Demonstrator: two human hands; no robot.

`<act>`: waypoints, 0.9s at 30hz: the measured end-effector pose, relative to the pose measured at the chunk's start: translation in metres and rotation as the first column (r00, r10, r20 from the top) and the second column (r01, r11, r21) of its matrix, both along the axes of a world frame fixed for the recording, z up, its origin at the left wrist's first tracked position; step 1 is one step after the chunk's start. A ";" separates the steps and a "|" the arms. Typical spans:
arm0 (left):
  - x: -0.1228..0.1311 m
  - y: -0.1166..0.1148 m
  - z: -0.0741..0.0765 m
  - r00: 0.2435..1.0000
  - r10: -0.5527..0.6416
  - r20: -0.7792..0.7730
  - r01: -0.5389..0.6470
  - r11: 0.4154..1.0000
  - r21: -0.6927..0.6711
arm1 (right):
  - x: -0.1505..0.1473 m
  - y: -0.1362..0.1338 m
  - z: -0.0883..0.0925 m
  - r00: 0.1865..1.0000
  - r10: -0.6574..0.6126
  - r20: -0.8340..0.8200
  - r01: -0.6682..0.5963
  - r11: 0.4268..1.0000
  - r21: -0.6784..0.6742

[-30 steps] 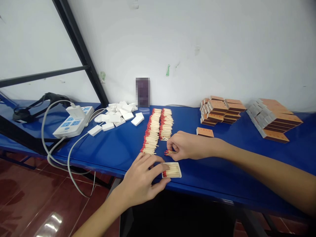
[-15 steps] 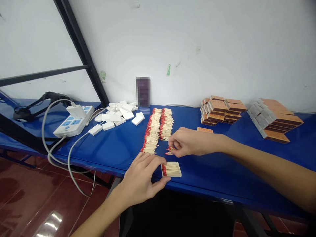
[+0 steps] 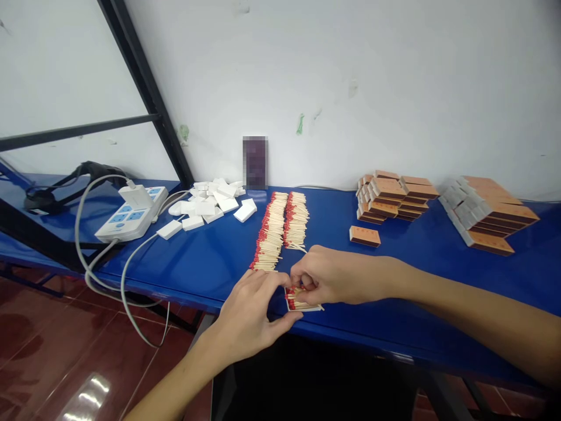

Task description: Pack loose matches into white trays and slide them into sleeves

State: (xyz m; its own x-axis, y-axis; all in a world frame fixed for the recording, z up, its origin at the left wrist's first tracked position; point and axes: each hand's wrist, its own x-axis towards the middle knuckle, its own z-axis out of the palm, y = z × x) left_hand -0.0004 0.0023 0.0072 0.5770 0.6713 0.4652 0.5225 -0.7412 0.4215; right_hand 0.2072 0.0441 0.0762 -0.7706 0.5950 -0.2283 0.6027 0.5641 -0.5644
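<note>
A small white matchbox tray (image 3: 301,302) with red-tipped matches in it lies near the front edge of the blue table (image 3: 394,275). My left hand (image 3: 252,316) grips the tray's left end with thumb and fingers. My right hand (image 3: 326,275) hovers right over the tray, its fingers pinched on a few matches that it presses down into it. Two long rows of loose matches (image 3: 280,228) lie just behind both hands.
White inner trays (image 3: 214,204) are heaped at the back left beside a power strip (image 3: 131,213) with trailing cables. Stacked orange matchboxes (image 3: 394,196) and a second stack (image 3: 486,213) stand at the right. One single matchbox (image 3: 364,235) lies apart. A dark frame crosses the left.
My right hand picked up a few matches from the table and brought them toward me, down onto the tray. My left hand stayed on the tray.
</note>
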 end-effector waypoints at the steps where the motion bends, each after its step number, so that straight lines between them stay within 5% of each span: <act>1: 0.000 0.000 0.000 1.000 -0.007 0.000 0.007 1.000 -0.002 | 0.001 0.000 0.001 1.000 -0.002 0.010 0.002 1.000 -0.015; 27: -0.001 0.002 0.003 0.994 -0.055 -0.091 0.054 0.999 -0.005 | 0.004 -0.003 0.004 0.989 0.029 -0.143 -0.034 0.999 -0.029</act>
State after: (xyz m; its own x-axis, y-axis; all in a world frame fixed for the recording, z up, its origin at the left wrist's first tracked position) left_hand -0.0017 0.0045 0.0103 0.6528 0.6388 0.4072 0.5177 -0.7686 0.3758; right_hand 0.2115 0.0411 0.0806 -0.8149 0.5643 -0.1324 0.4968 0.5624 -0.6610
